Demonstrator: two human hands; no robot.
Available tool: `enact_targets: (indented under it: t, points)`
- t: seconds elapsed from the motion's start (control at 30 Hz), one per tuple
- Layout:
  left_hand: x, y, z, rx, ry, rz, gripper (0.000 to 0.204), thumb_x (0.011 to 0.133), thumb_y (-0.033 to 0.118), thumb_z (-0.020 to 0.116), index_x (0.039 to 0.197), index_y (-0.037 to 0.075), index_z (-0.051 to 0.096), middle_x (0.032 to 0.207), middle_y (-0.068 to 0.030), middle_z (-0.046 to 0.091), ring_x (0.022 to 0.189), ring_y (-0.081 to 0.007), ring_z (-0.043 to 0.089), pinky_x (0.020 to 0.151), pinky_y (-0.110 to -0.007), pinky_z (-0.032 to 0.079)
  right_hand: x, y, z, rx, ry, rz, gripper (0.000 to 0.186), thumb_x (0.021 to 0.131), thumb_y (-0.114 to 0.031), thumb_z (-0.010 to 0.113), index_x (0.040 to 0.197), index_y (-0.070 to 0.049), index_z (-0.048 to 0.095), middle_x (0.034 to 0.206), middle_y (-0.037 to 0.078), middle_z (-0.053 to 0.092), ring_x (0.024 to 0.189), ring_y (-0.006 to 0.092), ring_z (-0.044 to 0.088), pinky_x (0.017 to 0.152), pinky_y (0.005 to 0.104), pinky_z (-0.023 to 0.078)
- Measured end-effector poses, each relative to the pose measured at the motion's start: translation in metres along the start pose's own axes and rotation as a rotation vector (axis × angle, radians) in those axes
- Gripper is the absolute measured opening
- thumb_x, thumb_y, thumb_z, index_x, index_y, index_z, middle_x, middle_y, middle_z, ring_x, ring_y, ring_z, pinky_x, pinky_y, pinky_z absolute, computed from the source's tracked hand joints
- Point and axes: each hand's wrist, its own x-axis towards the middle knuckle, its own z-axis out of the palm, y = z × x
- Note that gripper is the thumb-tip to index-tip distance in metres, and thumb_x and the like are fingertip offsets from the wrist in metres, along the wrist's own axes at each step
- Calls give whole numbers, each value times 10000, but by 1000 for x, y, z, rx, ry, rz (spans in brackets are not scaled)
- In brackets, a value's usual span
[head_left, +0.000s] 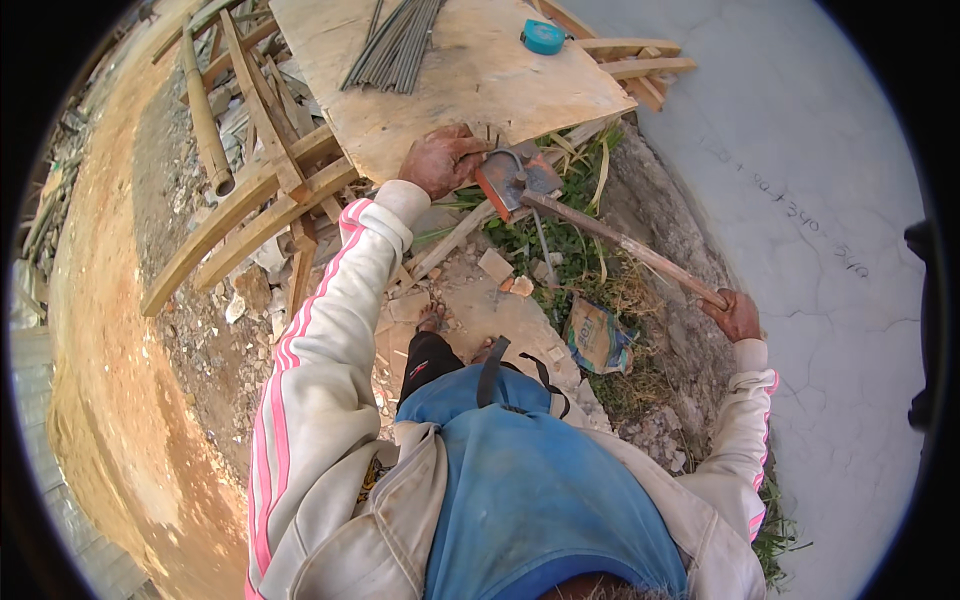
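My right hand (735, 315) is wrapped round the near end of a long rusty bar (630, 248). The bar slopes up to the left, and its far end meets a bending plate (497, 184), orange-edged and grey, at the board's near edge. A thin steel rod (543, 240) curves over this plate and hangs down past it. At the plate's left side, my left hand (440, 160) is closed, its fingertips at the rod's end; the exact grip is partly hidden. Farther off, a bundle of straight steel rods (393, 48) lies on the wooden board (460, 90).
A turquoise tape measure (543, 37) rests at the board's far right. Wooden beams (240, 210) and a bamboo pole (203, 120) lie over rubble on the left. A grey wall (800, 200) rises on the right. Plants, stones and a torn bag (597, 335) lie below the plate.
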Motion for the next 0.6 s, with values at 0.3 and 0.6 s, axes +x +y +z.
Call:
enact_targets:
  t: [0.3, 0.6]
  points:
    - [5, -10, 2, -46, -23, 15, 241, 904, 151, 671, 1134, 117, 735, 942, -119, 637, 925, -321, 629, 836, -414, 502, -5, 21, 21, -240, 301, 18, 310, 851, -387, 706, 784, -85, 705, 747, 229, 657, 751, 461, 636, 655, 521, 495]
    - [6, -4, -2, -91, -56, -64, 232, 903, 190, 660, 1107, 121, 747, 961, -122, 641, 971, -335, 620, 858, -444, 503, -29, 10, 40, -204, 358, 64, 290, 871, -380, 698, 819, -97, 731, 746, 212, 672, 722, 429, 663, 661, 505, 521]
